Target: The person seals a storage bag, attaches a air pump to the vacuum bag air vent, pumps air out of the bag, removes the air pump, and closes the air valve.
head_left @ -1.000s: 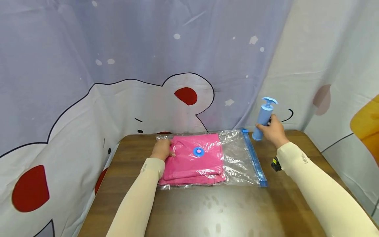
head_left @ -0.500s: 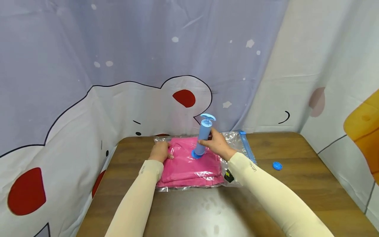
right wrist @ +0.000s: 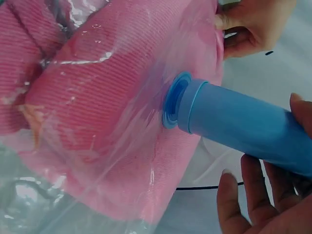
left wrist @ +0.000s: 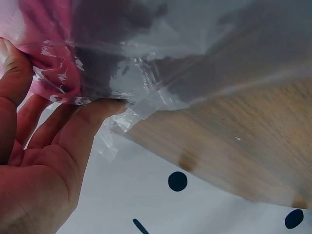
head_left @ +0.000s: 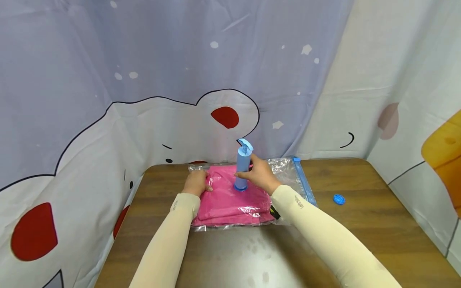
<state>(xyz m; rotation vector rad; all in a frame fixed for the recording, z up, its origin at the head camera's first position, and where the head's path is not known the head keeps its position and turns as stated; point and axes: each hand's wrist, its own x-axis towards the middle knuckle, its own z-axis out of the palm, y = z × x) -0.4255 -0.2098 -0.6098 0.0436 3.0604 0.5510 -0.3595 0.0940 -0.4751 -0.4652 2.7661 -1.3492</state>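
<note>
A clear vacuum storage bag (head_left: 284, 172) lies on the table with folded pink cloth (head_left: 219, 208) inside. My left hand (head_left: 195, 183) pinches the bag's left edge, thumb on top and fingers underneath, as the left wrist view shows of that hand (left wrist: 53, 146). With my right hand (head_left: 262, 174) I hold a light blue hand pump (head_left: 243, 164) by its barrel, nearly upright. In the right wrist view the lower end of the pump (right wrist: 243, 122) meets the round blue valve (right wrist: 174, 100) of the bag; whether it is fully seated, I cannot tell.
A round blue valve cap (head_left: 339, 199) lies on the wooden table (head_left: 360, 240), right of the bag. The bag's blue zip edge (head_left: 304, 180) runs along its right side. A printed curtain (head_left: 162, 132) hangs behind the table.
My right hand has carried the pump left from beside the zip edge to the valve, then tipped it more upright. The valve cap has come into view. My left hand has kept its hold.
</note>
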